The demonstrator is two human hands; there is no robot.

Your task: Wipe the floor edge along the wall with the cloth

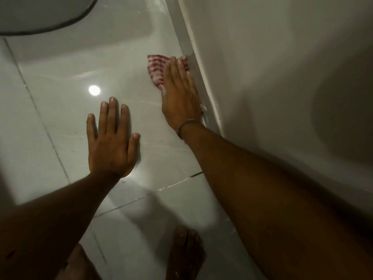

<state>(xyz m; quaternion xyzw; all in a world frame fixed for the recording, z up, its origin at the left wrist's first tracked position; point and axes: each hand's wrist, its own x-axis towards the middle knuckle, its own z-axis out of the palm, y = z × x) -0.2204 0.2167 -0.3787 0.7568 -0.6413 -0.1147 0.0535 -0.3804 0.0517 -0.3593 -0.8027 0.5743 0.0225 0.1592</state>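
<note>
Our hands on the glossy grey floor tiles (60,122), one pressing a cloth into the corner where floor meets wall.

Nearest the camera we see a bare foot (185,253) planted on the tile, with both forearms reaching forward over it. Our left hand (112,142) lies flat on the floor, palm down, fingers straight and slightly spread — gripping nothing. Farther on, our right hand (179,96), a thin band at its wrist (184,125), lies palm down with fingers extended and close together over the red-and-white checked cloth (158,69), pinning it to the tile rather than clutching it. The cloth sits at the floor edge, its far end touching the pale skirting strip (196,63) at the foot of the off-white wall (272,57). Beyond — a round light glare (94,90) on the tile and a dark-rimmed pale curved object (40,15) at top left.
</note>
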